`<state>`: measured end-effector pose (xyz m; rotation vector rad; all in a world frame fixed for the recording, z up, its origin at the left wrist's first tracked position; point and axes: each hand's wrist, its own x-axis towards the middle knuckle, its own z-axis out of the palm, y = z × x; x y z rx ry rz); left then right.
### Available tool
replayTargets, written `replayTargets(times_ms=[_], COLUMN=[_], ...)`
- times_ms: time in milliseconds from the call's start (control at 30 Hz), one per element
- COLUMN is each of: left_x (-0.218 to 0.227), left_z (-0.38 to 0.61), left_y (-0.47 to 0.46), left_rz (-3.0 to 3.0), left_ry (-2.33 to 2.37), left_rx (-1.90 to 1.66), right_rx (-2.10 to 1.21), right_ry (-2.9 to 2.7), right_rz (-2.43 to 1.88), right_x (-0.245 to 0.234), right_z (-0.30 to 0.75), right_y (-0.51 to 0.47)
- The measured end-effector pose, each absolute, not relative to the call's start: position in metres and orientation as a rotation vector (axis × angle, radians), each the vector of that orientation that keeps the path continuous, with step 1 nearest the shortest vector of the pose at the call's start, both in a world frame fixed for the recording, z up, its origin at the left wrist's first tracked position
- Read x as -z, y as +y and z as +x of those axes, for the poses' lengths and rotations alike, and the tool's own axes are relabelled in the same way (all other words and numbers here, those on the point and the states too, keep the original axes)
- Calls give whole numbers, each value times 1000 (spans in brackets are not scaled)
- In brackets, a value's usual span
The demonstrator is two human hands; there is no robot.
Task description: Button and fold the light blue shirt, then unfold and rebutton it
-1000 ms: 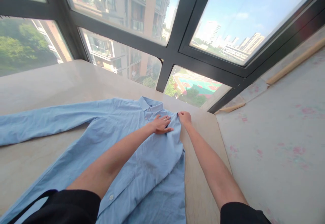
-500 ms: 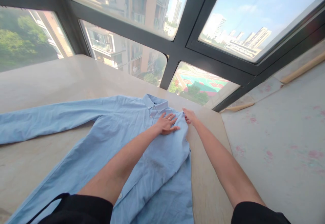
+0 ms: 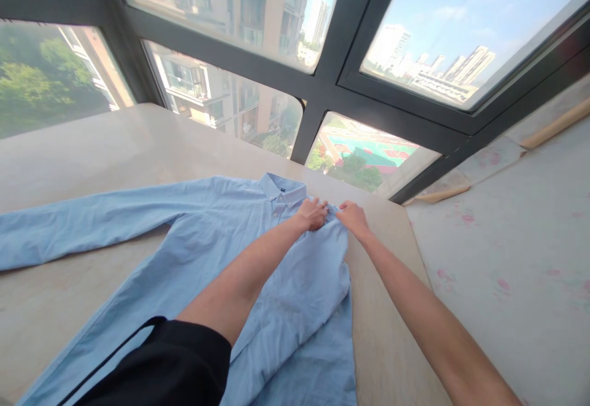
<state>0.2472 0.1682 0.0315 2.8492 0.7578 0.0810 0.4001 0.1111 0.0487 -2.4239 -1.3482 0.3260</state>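
Observation:
A light blue button-up shirt [image 3: 198, 258] lies front up, its collar toward the window and one sleeve stretched out to the left. On the right its other sleeve is not spread out; the cloth there is bunched and folded over the body. My left hand [image 3: 314, 214], a ring on one finger, is closed on the shirt's right-hand shoulder, just beside the collar. Close by, my right hand [image 3: 354, 217] pinches the outer end of that same shoulder. A small ridge of cloth runs between the two hands.
The shirt rests on a pale stone-like ledge [image 3: 110, 142]. Dark window frames [image 3: 318, 96] rise along its far edge. A wall with faded pink flowers [image 3: 502, 258] borders the right side. A black sleeve [image 3: 184, 357] covers my left upper arm.
My left hand has gone from lying flat on the chest to gripping the shoulder, a little farther right. My right hand has shifted slightly right, its fingers now pinching cloth.

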Motion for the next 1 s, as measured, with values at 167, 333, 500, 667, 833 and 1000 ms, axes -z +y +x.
replayTargets(times_ms=[167,333,500,667,833,1000], left_x=[-31,-26,-32,-45,-51,-53], left_z=[248,245,237,223,216,220], left_y=[167,173,187,169,126,110], left_rz=[2886,2837,2721,2601,2216,2100], left_ry=[741,727,731,926,1161,1129], left_rx=[-56,-55,-121,-268,-297,-173], right_rx=[-502,-863,-912,-570,-459,-534], right_ry=[-1249,-1214,-1257,-1131,-898,-1090], right_rz=[-2284,-1951,-1512,-1510,-1779,-1892], right_x=[-58,-59,-54,-42,-17,-4], right_z=[382,354,338,353,380,381], right_y=[109,99,70,40,33,32])
